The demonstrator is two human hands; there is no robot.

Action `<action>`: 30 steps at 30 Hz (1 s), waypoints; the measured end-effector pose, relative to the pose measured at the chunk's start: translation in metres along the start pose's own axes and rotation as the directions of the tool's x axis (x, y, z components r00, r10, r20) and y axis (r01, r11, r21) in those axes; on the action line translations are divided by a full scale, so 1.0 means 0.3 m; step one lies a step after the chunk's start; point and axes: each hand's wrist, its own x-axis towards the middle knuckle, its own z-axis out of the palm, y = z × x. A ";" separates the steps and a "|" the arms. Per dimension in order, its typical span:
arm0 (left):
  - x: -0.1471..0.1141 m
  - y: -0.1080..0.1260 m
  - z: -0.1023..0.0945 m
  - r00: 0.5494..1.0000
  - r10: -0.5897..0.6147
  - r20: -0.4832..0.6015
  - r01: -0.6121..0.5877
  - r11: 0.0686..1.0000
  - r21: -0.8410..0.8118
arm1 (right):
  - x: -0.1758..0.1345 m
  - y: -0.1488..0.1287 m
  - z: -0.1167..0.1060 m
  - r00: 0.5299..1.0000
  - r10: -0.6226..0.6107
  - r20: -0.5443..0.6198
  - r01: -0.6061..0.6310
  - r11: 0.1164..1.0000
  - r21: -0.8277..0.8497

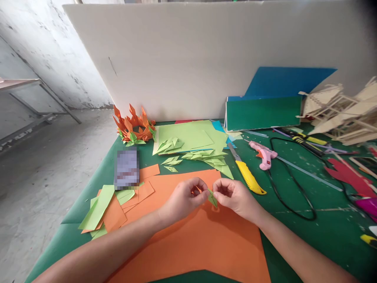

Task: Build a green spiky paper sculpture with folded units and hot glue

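Observation:
A small folded green paper piece (212, 198) is pinched between my two hands, just above a large orange paper sheet (182, 239). My left hand (188, 194) grips its left edge with thumb and forefinger. On the other side, my right hand (232, 196) pinches it with fingers curled. Beyond my hands, several folded green paper pieces (206, 156) lie in a loose pile near a stack of light green sheets (188, 131). Cut green strips (98, 208) and orange rectangles (115, 215) overlap at the left.
An orange and green folded-paper ring (134, 125) stands at the back left, behind a blurred-out dark object (126, 169). To the right lie a yellow utility knife (250, 177) and a pink glue gun (264, 155) with a looping black cord. A wooden stick model (344, 114) stands far right.

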 end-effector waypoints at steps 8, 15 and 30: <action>-0.004 -0.029 0.049 1.000 0.001 -0.029 -0.007 0.980 -0.201 | 0.005 -0.013 -0.008 0.998 -0.061 0.004 0.061 0.993 -0.097; -0.003 -0.038 0.055 0.993 0.034 -0.116 -0.039 0.998 -0.048 | 0.011 -0.005 -0.001 0.999 -0.053 -0.006 0.052 0.994 -0.092; 0.005 -0.037 0.055 0.999 -0.026 -0.035 0.013 0.941 -0.337 | 0.023 -0.019 -0.009 0.997 -0.069 -0.024 0.069 0.998 0.006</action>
